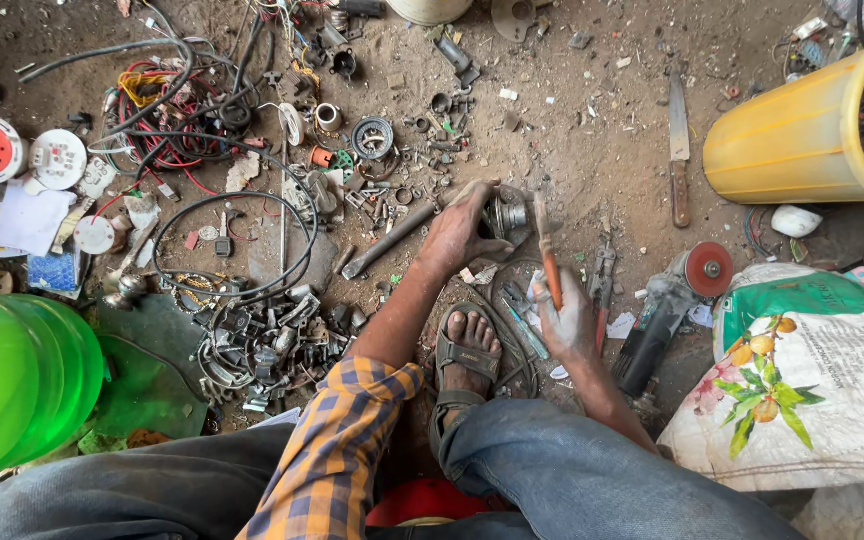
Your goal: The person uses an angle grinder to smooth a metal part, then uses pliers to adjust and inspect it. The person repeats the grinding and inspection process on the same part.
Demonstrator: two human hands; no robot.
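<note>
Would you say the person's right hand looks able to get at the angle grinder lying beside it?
Probably yes: the angle grinder lies just right of the right hand with nothing between them, though that hand already holds an orange-handled tool.

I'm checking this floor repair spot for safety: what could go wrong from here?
The screwdriver in the right hand points toward the left hand gripping the metal part; a slip might jab it. The sandalled foot sits close below. The knife lies bare nearby.
</note>
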